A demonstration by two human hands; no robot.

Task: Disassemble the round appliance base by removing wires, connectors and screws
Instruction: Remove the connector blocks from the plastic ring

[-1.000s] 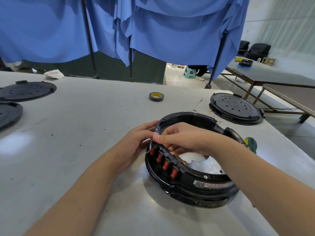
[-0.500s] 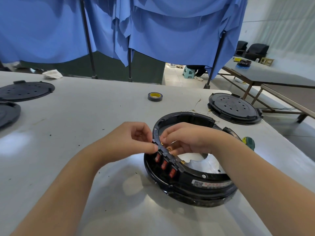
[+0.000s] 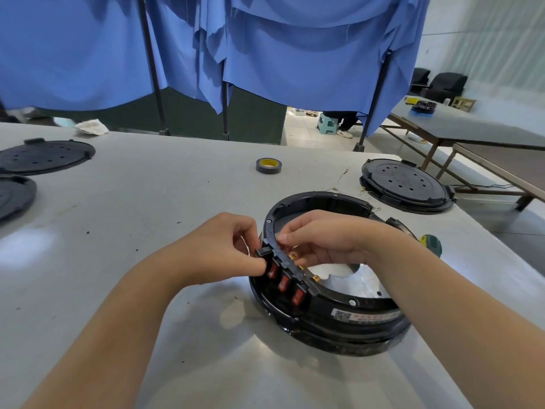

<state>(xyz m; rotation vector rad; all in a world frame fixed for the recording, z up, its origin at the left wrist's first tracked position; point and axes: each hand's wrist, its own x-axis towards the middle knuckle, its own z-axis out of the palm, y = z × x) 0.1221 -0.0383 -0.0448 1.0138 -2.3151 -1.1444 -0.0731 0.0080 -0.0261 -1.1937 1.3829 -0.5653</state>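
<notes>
The round appliance base [image 3: 333,317] lies flat on the worktop [image 3: 147,231], just before the person. It looks like stiff, light plastic that could slide, so it is better held by the rim. The left hand [image 3: 224,249] pinches a small black switch [image 3: 263,252] at the outer wall, above three red switches [image 3: 283,283]. The right hand [image 3: 324,240] reaches inside, fingers [image 3: 287,238] curled at the brass terminals [image 3: 292,256]; I cannot tell what they grip. Loose wires [image 3: 342,178] lie further back.

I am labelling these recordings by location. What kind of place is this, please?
Probably a workshop for taking appliances apart: a large grey worktable holds several black round covers, a tape roll and the round base, with blue cloth screens behind.
</notes>
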